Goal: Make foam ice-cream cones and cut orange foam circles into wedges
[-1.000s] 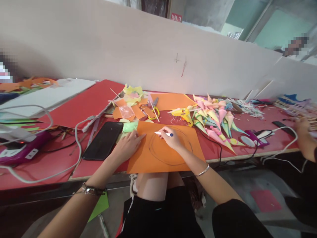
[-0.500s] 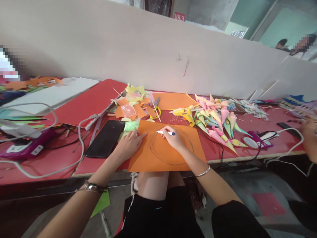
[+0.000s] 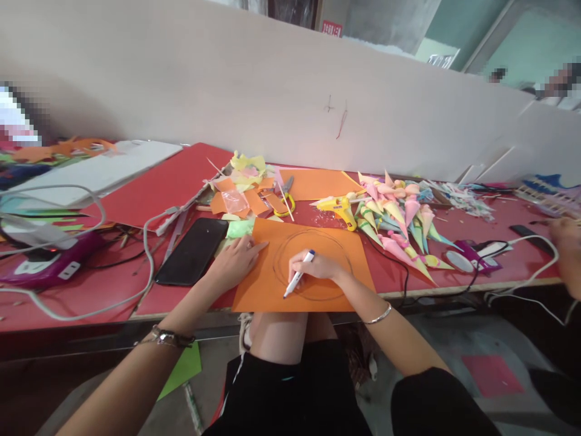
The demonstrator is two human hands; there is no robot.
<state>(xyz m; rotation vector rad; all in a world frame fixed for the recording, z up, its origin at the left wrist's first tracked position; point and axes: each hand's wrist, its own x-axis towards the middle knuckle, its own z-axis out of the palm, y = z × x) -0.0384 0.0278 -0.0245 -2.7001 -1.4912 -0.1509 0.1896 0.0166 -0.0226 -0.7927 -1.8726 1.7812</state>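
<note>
1. the right hand [image 3: 318, 266] is closed around a white marker [image 3: 295, 283], its fingers together on the barrel; the blue end sticks up above the hand, the tip points down and toward the person.
2. under that hand lies an orange sheet [image 3: 254, 290] with a large circle [image 3: 333, 251] drawn on it in dark line; the tip is at the circle's near-left edge, and i cannot tell whether it touches the paper.
3. the left hand [image 3: 233, 264] rests palm down on the sheet's left margin, index finger stretched out apart from the others, gripping nothing.
4. just left of the left hand is a black phone [image 3: 193, 251]; just beyond its fingers, a light green piece [image 3: 240, 229].
5. beyond the right hand, past the sheet, are a yellow glue gun [image 3: 342, 212], scissors [image 3: 285, 204] with yellow handles and orange paper scraps [image 3: 231, 200].
6. right of the right hand, a heap of pastel paper cones [image 3: 394, 212] lies on the red desk [image 3: 113, 287].
7. well left of the left hand is a purple power strip [image 3: 59, 263] with a white cable [image 3: 147, 260].
8. far right of the right hand, a co-worker's hand [image 3: 567, 248] shows, blurred.
</note>
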